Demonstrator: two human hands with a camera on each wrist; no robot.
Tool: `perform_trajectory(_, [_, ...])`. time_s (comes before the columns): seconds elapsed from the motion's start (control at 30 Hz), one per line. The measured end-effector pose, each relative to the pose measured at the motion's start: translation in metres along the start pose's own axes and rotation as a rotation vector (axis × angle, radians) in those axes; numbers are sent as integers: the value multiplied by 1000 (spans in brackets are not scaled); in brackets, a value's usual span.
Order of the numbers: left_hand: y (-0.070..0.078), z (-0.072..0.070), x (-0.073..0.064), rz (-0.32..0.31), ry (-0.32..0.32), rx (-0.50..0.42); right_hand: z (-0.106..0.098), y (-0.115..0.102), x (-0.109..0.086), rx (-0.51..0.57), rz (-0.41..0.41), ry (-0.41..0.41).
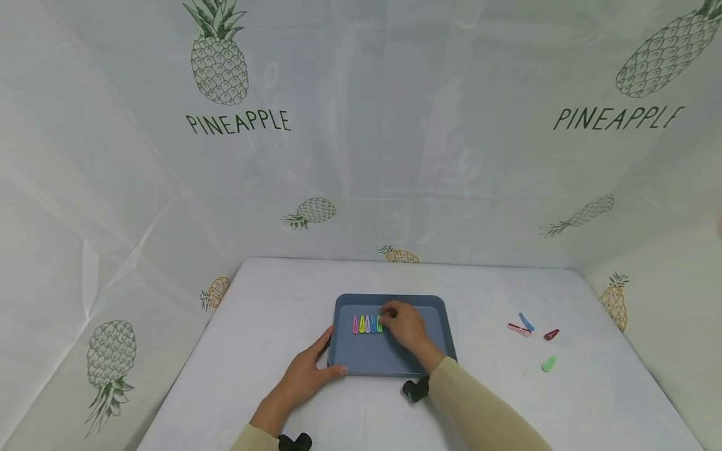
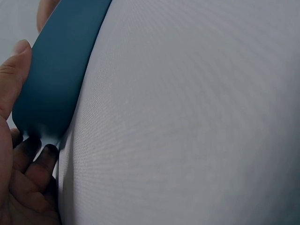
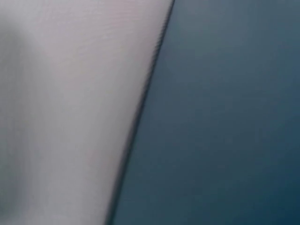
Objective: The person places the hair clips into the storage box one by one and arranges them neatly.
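A blue-grey tray [image 1: 389, 366] lies on the table, with a row of snap hair clips standing side by side in its left half. From the left they are a pink clip [image 1: 355, 324], a yellow clip [image 1: 362, 324], a pale lilac clip [image 1: 368, 324], a blue clip [image 1: 373, 324] and a green hair clip [image 1: 380, 324]. My right hand [image 1: 407, 326] reaches over the tray, its curled fingertips pinching the green one, partly hidden. My left hand [image 1: 307, 376] grips the tray's near left corner, thumb at the front and fingers along the side.
More clips lie loose on the table [image 1: 485, 300] to the right: a blue clip [image 1: 526, 322], a pink-red clip [image 1: 519, 329], a dark red clip [image 1: 551, 334] and a light green clip [image 1: 549, 364]. A pineapple-printed sheet [image 1: 395, 156] hangs behind. The right wrist view shows only tray and tabletop.
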State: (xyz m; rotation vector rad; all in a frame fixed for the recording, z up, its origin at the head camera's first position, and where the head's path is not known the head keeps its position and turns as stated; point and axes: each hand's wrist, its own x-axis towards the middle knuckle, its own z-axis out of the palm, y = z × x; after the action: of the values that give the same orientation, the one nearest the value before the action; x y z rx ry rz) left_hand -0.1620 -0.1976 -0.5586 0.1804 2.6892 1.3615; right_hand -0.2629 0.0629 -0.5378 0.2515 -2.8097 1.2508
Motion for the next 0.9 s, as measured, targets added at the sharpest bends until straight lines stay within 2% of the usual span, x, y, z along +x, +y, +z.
perform_trajectory(0.27, [3,0,-1,5,2,-3,-4,2,-2,91,25,13])
perform_trajectory(0.53, [2,0,-1,6,3,6,-12,7,-4,185,-35,56])
perform_trajectory(0.7, [2,0,-1,8,7,4,-27,4,-8,224,-24,63])
perform_trajectory(0.9, [4,0,-2,7,8,-1,-52,3,-18,176,13,92])
